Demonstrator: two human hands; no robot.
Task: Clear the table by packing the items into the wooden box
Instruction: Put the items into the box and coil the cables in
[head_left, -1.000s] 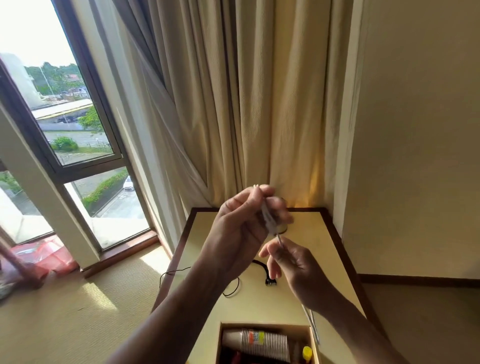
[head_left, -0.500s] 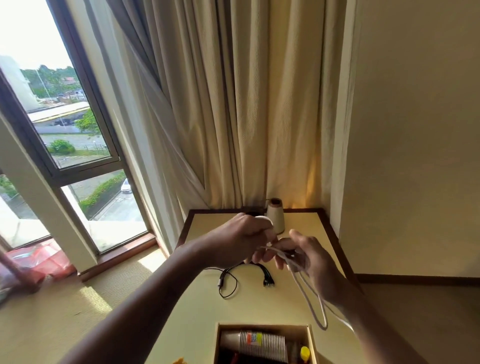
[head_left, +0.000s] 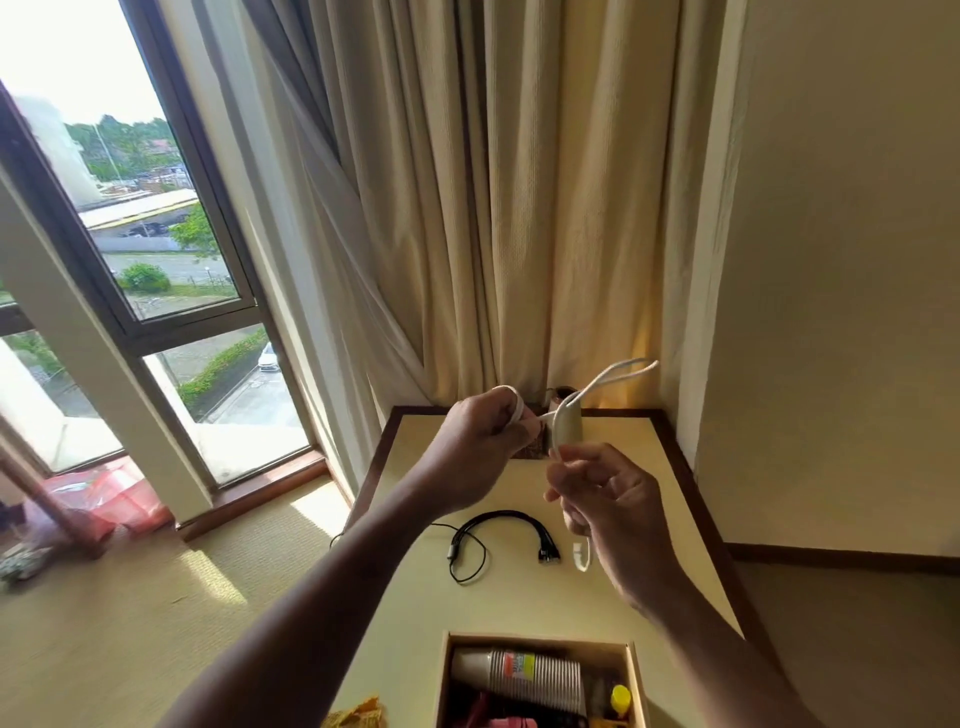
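The left hand (head_left: 480, 447) is curled into a loose fist with turns of the white cable (head_left: 610, 378) wound over its fingers, and the right hand (head_left: 615, 501), fingers half bent, pinches the same cable just beside it, feeding a long loop that arcs up toward the curtain (head_left: 519, 208). A short white end hangs below the right palm. Both hands are raised above the table (head_left: 519, 597), well apart from the wooden box (head_left: 540, 638) at its near edge. To do this step well, I would judge that each turn should be laid the same size with light tension, the loop drawn in before it snags, and the tail tucked round the bundle so it does not spring open when dropped in the box. A black cable (head_left: 498, 517) lies loose on the table beneath the hands and looks due next. A pale cone-shaped object (head_left: 569, 428) stands at the far edge. In the box, a sleeve of paper cups (head_left: 524, 673) carries a coloured label, but its writing is too small to read.
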